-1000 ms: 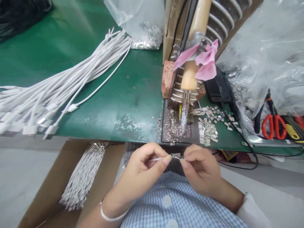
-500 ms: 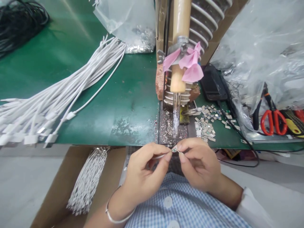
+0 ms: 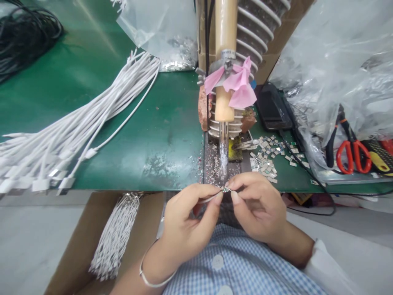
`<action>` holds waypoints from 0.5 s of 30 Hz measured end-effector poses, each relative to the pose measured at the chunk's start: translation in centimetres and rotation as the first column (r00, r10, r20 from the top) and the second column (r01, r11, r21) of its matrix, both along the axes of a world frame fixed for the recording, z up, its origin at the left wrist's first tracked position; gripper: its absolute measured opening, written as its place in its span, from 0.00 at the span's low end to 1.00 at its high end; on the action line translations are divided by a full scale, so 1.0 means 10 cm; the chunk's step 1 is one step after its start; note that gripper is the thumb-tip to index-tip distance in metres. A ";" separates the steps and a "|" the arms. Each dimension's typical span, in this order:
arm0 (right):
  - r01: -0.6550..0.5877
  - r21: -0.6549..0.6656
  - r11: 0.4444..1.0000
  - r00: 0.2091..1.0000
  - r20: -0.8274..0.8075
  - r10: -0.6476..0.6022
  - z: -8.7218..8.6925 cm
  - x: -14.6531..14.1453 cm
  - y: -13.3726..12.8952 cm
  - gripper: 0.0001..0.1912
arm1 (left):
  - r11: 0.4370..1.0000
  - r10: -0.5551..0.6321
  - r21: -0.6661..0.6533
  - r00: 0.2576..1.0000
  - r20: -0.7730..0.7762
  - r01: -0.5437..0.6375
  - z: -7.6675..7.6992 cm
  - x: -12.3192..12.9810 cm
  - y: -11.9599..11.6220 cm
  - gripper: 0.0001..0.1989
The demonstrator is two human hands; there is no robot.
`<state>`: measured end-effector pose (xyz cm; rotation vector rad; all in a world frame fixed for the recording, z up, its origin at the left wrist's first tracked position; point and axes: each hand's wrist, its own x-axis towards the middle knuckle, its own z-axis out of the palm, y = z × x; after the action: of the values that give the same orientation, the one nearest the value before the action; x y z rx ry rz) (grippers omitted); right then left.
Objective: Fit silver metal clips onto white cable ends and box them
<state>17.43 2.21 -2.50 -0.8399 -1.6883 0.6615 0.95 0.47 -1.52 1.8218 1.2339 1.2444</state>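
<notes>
My left hand [image 3: 192, 217] is closed on a thin white cable [image 3: 207, 200], pinched between thumb and forefinger. At the cable's end is a tiny metallic piece [image 3: 226, 189], between the fingertips of both hands. My right hand [image 3: 259, 207] pinches that small piece from the right side. Just beyond the fingertips, a soldering iron [image 3: 224, 151] with a wooden handle points down, a pink cloth [image 3: 238, 84] tied around its clamp. Small metal connectors [image 3: 265, 166] lie scattered to the right of the iron.
White cables [image 3: 101, 102] lie on the green table [image 3: 172, 102] at left, beside black cables [image 3: 27, 41]. Below is a cardboard box [image 3: 147, 213] with more cables. At right are a phone [image 3: 273, 107], red-handled cutters [image 3: 353, 155] and plastic bags [image 3: 334, 61].
Both hands still pinch the same work and have risen slightly toward the iron's tip. The view has shifted a little, so the iron appears farther left.
</notes>
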 end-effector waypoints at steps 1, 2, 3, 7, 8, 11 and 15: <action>0.000 0.001 1.000 1.000 0.002 0.000 0.00 0.00 0.00 0.12 | 1.000 0.003 0.000 1.000 0.004 -0.003 0.00 0.00 0.00 0.10; 0.002 0.001 1.000 1.000 0.003 -0.002 0.00 0.00 0.01 0.11 | 1.000 0.005 0.002 1.000 0.006 -0.005 0.00 0.01 0.00 0.09; 0.003 0.001 1.000 1.000 0.006 -0.003 0.00 0.00 0.01 0.11 | 1.000 0.008 0.002 1.000 0.005 -0.008 -0.01 0.01 0.00 0.09; 0.004 -0.001 1.000 1.000 0.008 -0.004 -0.01 -0.01 0.00 0.10 | 0.998 0.015 0.055 0.999 -0.031 -0.013 -0.02 0.00 -0.01 0.08; 0.001 -0.005 1.000 1.000 0.004 -0.001 0.00 -0.01 0.00 0.11 | 0.996 0.020 0.092 0.998 -0.064 -0.014 -0.02 0.00 -0.01 0.08; -0.002 -0.013 1.000 1.000 -0.001 0.002 0.01 -0.01 0.00 0.11 | 0.974 0.056 0.226 0.974 -0.220 -0.005 -0.01 0.00 -0.01 0.09; 0.004 -0.012 1.000 1.000 0.008 -0.004 0.01 0.00 0.01 0.11 | 0.940 0.105 0.340 0.930 -0.352 0.022 0.00 -0.01 -0.01 0.12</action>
<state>17.41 2.31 -2.39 -0.8550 -1.6905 0.6664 0.87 0.35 -1.55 2.3770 1.3187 1.2364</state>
